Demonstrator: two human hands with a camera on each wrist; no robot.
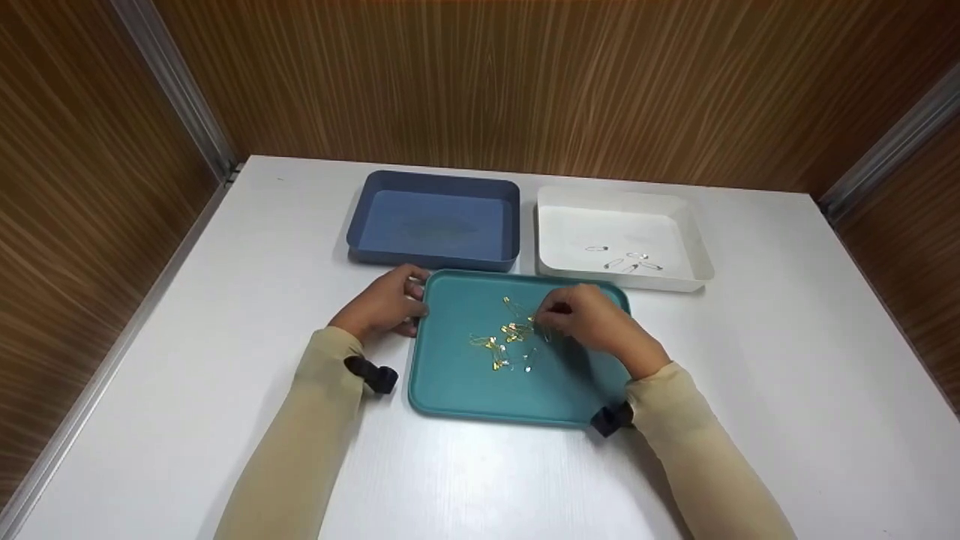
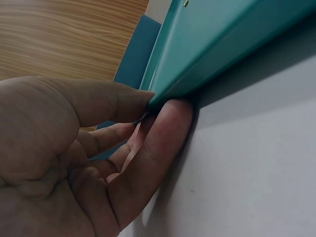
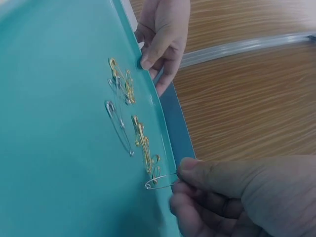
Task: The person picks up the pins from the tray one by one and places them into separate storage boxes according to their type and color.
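Right hand is down over the teal tray, thumb and forefinger pinching one silver pin at the edge of the pile. So this looks like the pick itself: one pin gripped, not yet clear of the rest. Left hand steadies the tray, thumb on top of the rim, fingers curled under its near-left corner, seen close from the left wrist camera.

What the next move calls for, I'd judge, is a clean lift, since the pins lie tangled and a neighbour could drag along. Then a carry toward the back: the white bin already holds a few silver pins, while the blue bin beside it looks bare.

The pin is a thin wire safety pin, silvery, apparently closed, lying almost flat on the tray. Round it sit mostly gold pins, with a couple more silver ones among them, one long silver one lying apart toward the tray's middle.
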